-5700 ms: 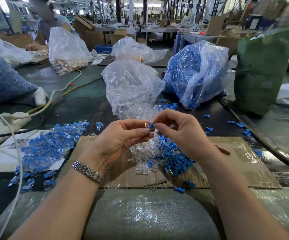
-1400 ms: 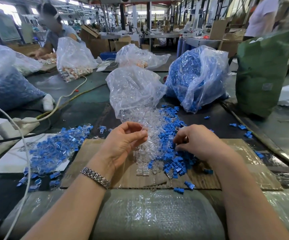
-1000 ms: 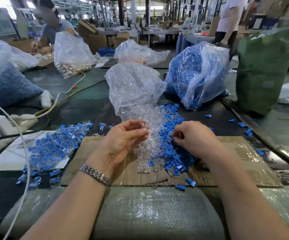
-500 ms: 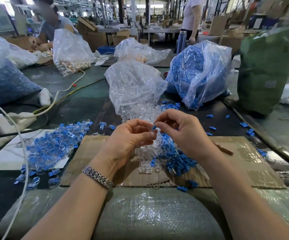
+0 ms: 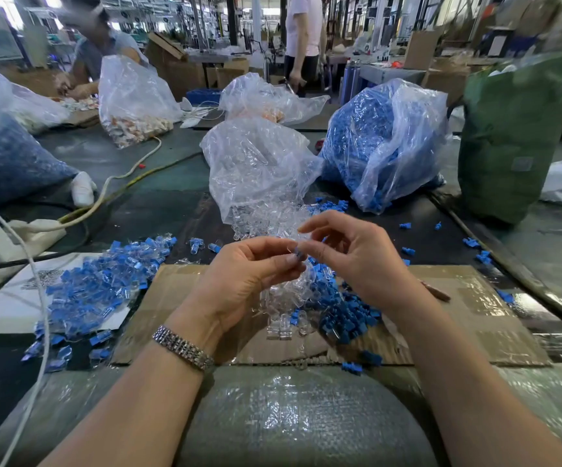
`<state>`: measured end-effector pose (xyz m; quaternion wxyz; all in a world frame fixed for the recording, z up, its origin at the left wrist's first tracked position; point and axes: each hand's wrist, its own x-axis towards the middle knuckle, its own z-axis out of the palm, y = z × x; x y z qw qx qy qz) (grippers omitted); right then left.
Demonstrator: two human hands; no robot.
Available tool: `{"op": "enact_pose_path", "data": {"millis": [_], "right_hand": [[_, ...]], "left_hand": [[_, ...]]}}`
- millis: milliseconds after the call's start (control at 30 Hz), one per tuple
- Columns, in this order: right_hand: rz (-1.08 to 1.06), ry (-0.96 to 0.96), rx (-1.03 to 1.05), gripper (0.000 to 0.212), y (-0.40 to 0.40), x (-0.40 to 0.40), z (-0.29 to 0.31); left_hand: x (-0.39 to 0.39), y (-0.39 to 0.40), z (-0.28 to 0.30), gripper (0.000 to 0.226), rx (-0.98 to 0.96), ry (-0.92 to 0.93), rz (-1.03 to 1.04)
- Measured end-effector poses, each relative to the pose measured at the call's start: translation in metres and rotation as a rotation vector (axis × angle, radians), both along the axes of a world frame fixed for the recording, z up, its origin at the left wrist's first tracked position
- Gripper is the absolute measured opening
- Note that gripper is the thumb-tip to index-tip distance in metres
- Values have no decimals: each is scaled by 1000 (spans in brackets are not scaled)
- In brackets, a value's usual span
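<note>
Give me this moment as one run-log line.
hands: left hand and right hand pinch one blue piece together | below: loose pieces on cardboard | far left: blue-and-clear pile

Blue part (image 5: 300,255) between fingertips (image 5: 289,261)

Head camera, worn, wide-angle: my only view. I look forward and down across surface (image 5: 158,210) from wearer's eye level. Left hand (image 5: 239,281) and right hand (image 5: 363,264) close to lens, forearms entering from bottom corners; blue piece (image 5: 299,255) pinched between them lies near frame centre. Clear bag (image 5: 256,170) farther off, mid-distance; hall (image 5: 390,21) along top edge, lines bowed by lens.
</note>
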<state>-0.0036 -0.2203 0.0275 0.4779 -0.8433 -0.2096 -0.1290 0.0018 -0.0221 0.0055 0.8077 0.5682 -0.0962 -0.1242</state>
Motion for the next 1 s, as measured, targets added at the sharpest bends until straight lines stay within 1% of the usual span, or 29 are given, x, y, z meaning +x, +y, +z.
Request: {"op": "enact_pose_path", "data": {"millis": [33, 67, 100, 133, 167, 200, 267, 300, 367, 467, 533, 600, 667, 700, 767, 800, 833, 900, 933, 1000], "right_hand": [[-46, 22, 17, 14, -3, 1, 1], [-142, 22, -7, 16, -9, 2, 2], [-277, 18, -91, 20, -16, 5, 3], [-417, 42, -234, 26, -25, 7, 2], [-529, 121, -398, 35, -33, 9, 2], [-591, 251, -537, 45, -39, 10, 1], [-611, 476, -726, 58, -45, 11, -2], [-605, 522, -786, 60, -45, 11, -3], [-609, 515, -832, 57, -43, 12, -4], [-612, 478, -857, 41, -40, 12, -6], [-608, 466, -833, 35, -41, 12, -6], [-614, 445, -745, 27, -42, 12, -4], [-620, 406, -614, 28, -44, 13, 2], [-587, 403, -499, 31, -45, 11, 7], [-411, 477, -185, 31, -43, 5, 17], [-282, 564, -48, 29, -40, 2, 22], [-138, 665, 35, 26, -36, -2, 27], [91, 808, 63, 27, -23, -7, 30], [145, 834, 40, 29, -15, -9, 30], [167, 824, -22, 30, -2, -11, 31]], "left_hand": [[0, 0, -1, 24, -9, 3, 8], [1, -1, -1, 23, -20, 4, 19], [1, -1, -2, 21, -31, 2, 33], [2, -1, -2, 21, -42, 2, 46], [2, 0, -2, 21, -50, 2, 55], [2, 0, -3, 21, -56, 3, 60], [3, 1, -4, 22, -60, 8, 63], [3, 2, -4, 22, -59, 13, 65], [5, 3, -3, 23, -66, 25, 72], [6, 3, -3, 21, -99, 41, 76], [6, 3, -2, 19, -116, 49, 73], [6, 4, -2, 18, -145, 64, 86], [7, 4, -2, 18, -166, 76, 117], [7, 5, -2, 19, -172, 81, 132], [7, 5, -1, 23, -186, 90, 153], [6, 6, -1, 25, -194, 93, 159], [6, 6, 0, 27, -198, 94, 166], [6, 7, 1, 29, -190, 83, 178], [6, 7, 1, 29, -183, 71, 184], [6, 7, 2, 29, -167, 49, 199]]}}
